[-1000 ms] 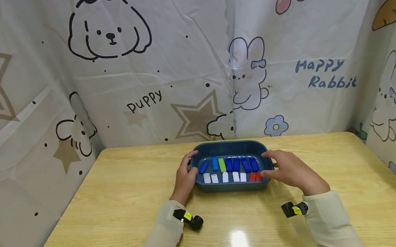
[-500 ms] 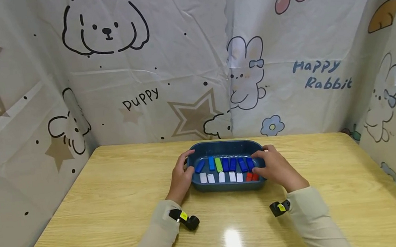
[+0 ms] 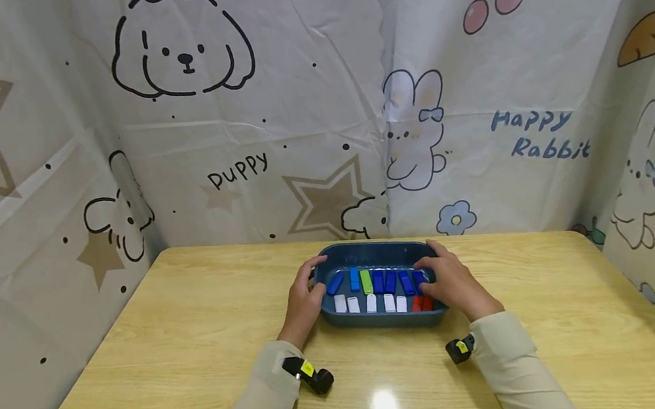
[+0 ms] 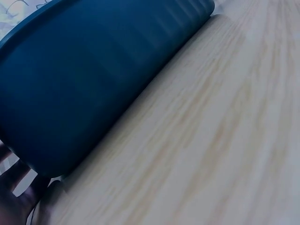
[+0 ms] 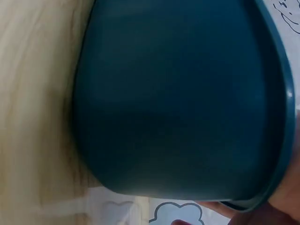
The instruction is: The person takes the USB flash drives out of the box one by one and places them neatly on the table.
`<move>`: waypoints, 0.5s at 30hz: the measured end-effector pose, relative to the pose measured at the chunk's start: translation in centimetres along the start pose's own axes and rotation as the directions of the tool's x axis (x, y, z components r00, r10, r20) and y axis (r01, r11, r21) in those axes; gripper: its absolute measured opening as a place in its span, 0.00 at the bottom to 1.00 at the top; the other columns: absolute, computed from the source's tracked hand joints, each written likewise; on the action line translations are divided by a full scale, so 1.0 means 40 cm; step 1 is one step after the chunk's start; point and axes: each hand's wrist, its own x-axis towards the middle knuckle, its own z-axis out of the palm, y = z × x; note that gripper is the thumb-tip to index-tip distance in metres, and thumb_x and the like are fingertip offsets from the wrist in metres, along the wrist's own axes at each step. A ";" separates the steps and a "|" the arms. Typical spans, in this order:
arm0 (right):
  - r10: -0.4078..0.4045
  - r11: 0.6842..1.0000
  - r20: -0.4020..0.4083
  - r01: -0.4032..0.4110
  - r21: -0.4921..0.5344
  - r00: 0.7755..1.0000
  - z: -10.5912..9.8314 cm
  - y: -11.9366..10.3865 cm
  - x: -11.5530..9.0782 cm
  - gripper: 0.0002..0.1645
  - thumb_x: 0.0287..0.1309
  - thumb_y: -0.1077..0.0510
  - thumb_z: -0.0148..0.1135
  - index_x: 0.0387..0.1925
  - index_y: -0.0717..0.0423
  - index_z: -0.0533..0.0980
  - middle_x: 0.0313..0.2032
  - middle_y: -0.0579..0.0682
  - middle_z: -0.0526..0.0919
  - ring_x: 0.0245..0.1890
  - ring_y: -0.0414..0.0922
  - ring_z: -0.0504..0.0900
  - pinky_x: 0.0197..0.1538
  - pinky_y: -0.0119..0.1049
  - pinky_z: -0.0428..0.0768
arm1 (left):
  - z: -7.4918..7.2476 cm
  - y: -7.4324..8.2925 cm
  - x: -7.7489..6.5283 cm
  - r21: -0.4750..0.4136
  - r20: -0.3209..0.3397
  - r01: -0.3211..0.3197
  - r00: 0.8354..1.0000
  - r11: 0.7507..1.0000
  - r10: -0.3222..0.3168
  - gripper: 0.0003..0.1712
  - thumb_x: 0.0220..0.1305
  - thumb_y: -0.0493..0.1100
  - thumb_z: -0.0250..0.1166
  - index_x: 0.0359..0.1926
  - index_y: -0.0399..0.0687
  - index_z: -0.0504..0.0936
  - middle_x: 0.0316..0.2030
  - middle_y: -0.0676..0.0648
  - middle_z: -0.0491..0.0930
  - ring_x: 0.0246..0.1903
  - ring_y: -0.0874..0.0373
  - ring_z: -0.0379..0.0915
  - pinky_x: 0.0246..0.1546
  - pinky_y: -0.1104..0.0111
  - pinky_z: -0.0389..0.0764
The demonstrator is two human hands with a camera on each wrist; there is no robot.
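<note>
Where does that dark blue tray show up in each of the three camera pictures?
Head: the tray sits mid-table, slightly below picture centre, between the left hand and right hand.
Left wrist: its outer wall fills the upper left.
Right wrist: its outer wall fills most of the picture.
Shared landmark: the wooden table under the tray.

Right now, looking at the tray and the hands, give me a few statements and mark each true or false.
1. The left hand and the right hand grip opposite ends of the blue tray. True.
2. The tray holds only red blocks. False: it holds blue, white, red and one green block.
3. The white blocks sit in the near row. True.
4. The tray sits on the floor. False: it is on a wooden table.
</note>
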 end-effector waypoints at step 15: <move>0.149 0.987 0.073 -0.144 -0.074 0.986 0.021 -0.008 0.032 0.26 0.46 0.61 0.70 0.50 0.62 0.80 0.72 0.64 0.45 0.65 0.68 0.58 0.56 0.65 0.68 | 0.002 -0.004 0.012 -0.044 0.019 -0.027 0.999 0.999 0.028 0.29 0.61 0.29 0.51 0.64 0.48 0.71 0.67 0.44 0.65 0.66 0.42 0.59 0.63 0.46 0.61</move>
